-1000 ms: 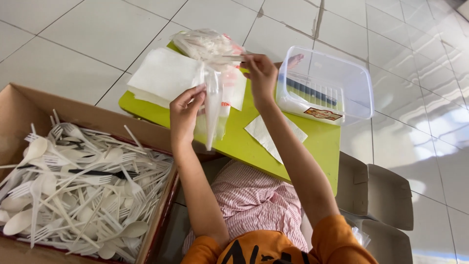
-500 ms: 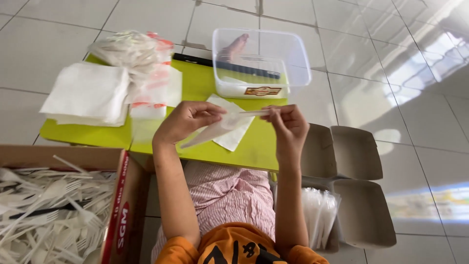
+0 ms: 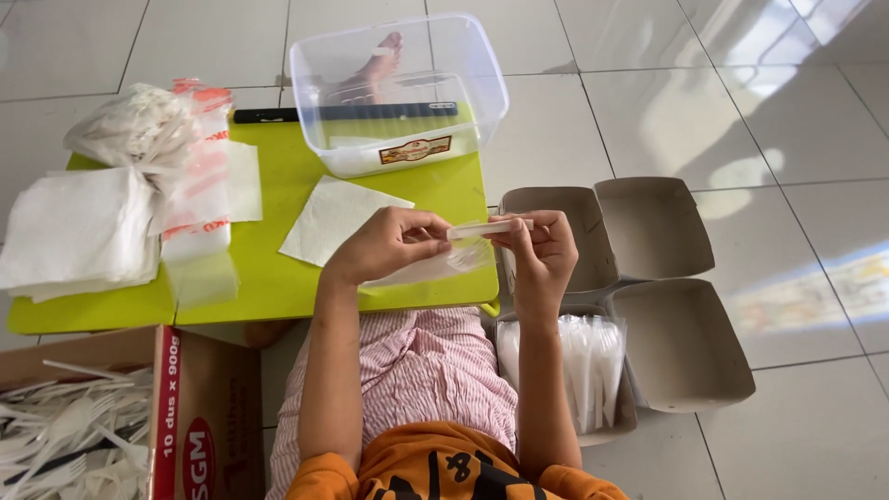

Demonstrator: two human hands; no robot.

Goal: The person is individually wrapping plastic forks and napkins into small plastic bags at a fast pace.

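Together, left hand (image 3: 384, 245) and right hand (image 3: 546, 252) closed around a slim clear plastic sleeve (image 3: 463, 250) holding white plastic cutlery, pinched between thumbs and fingertips, raised just above the near right corner of the lime-green low table (image 3: 278, 278). Just behind the left hand, flat on the table, a single white napkin (image 3: 329, 218). Farther back, at the table's far right edge, a clear plastic container (image 3: 398, 88) with a black strip across it. Along the left edge, a stack of white napkins (image 3: 79, 231), and beside it a heap of clear sleeves with red print (image 3: 190, 176). Below the right hand, on the tiled floor, brown paper trays (image 3: 653, 268), the nearest packed with wrapped cutlery packs (image 3: 583, 361). At bottom left, an open cardboard box (image 3: 199, 407) heaped with loose white plastic forks and spoons (image 3: 65, 435).
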